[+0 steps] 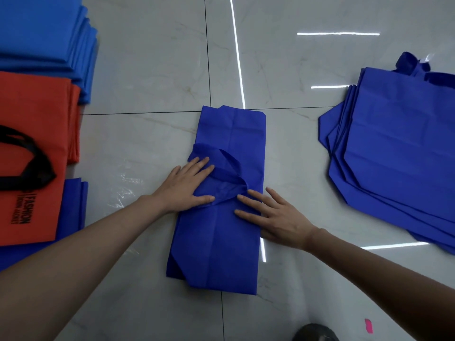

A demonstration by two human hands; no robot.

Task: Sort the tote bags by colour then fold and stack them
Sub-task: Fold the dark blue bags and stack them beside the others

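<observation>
A dark blue bag lies flat in front of me, folded into a long strip, its handles on top. More dark blue bags sit piled on my right. Light blue bags and orange bags are stacked on my left.

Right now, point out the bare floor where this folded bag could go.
Bare tile lies beyond the centre bag, between the light blue stack and the dark blue pile; a narrower strip runs between the centre bag and the orange bags. The left edge is crowded with stacks.
</observation>
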